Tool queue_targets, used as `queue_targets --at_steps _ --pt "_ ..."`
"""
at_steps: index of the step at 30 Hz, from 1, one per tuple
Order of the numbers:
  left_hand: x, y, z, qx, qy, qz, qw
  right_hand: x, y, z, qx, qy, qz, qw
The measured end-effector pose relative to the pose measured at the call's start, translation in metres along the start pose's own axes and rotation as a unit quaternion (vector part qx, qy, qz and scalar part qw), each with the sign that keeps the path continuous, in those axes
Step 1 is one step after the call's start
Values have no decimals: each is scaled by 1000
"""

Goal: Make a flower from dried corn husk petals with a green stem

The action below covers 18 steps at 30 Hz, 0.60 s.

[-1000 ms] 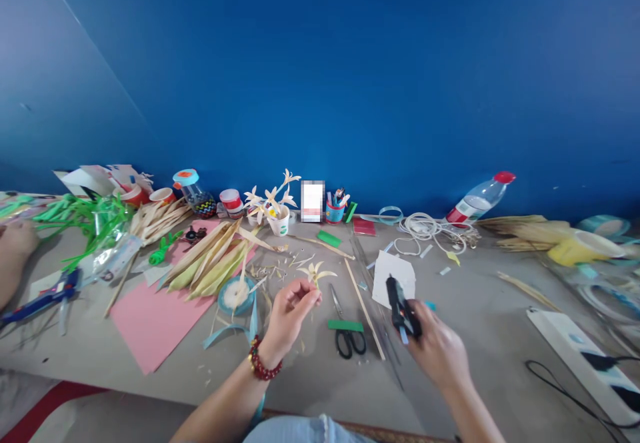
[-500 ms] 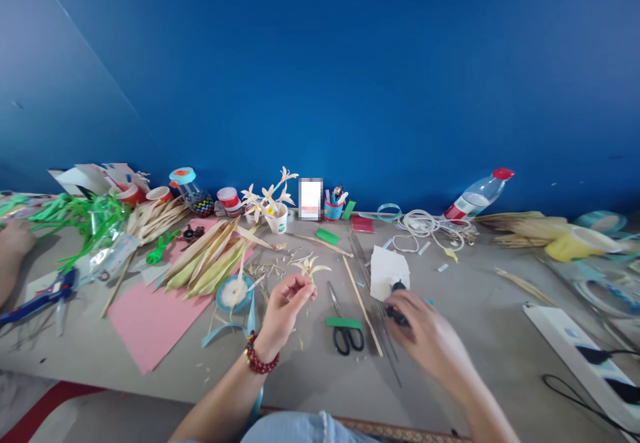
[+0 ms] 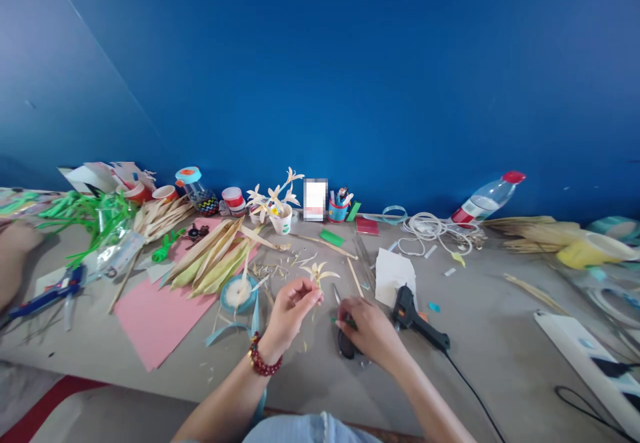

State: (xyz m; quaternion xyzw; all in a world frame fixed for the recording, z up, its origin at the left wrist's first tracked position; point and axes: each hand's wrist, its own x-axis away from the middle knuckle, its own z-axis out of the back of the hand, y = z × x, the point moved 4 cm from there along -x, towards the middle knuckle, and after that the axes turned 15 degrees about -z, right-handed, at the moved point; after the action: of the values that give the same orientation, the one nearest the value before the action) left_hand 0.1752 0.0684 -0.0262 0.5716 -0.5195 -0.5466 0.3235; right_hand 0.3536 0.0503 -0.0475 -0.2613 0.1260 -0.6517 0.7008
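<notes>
My left hand (image 3: 299, 306) is closed, pinching the short stem of a pale husk flower (image 3: 319, 273), petals spread upward. My right hand (image 3: 367, 326) reaches down to the scissors (image 3: 346, 344), fingers bent in on a green strip (image 3: 351, 323) lying across them. The hand covers most of the strip and part of the scissors. To its right a black glue gun (image 3: 417, 320) lies with its nozzle end by a torn white paper (image 3: 395, 276). A thin stick (image 3: 356, 278) lies behind the right hand.
A white cup (image 3: 281, 222) holds more husk flowers. Left are corn husks (image 3: 210, 263), a blue ribbon roll (image 3: 251, 294) and pink paper (image 3: 160, 326). A bottle (image 3: 487, 200), white cable (image 3: 425, 226) and power strip (image 3: 580, 350) stand right. Another person's hand (image 3: 20, 240) is at far left.
My right hand has let go of the glue gun, now lying on the table, and has moved left to the green strip on the scissors. My left hand still holds the flower.
</notes>
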Motion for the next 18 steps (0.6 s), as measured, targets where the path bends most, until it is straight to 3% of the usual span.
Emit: queue_targets --at_steps 3,4,6,8,14,18 --pt "0 1 -3 22 -3 13 1000 4 5 9 -203 -3 -40 978" --pt "0 1 -4 29 -4 17 999 6 5 12 -302 -4 -57 952" --pt "1 2 -7 43 -7 23 999 9 0 14 -485 -7 -86 870" --pt "2 3 -11 59 -10 26 998 11 -10 13 -579 -11 -97 809" --pt "4 7 -19 117 -9 29 993 5 -41 7 -700 -49 -62 710" --pt "5 7 -20 122 -3 26 992 4 -48 8 -704 -65 -62 705"
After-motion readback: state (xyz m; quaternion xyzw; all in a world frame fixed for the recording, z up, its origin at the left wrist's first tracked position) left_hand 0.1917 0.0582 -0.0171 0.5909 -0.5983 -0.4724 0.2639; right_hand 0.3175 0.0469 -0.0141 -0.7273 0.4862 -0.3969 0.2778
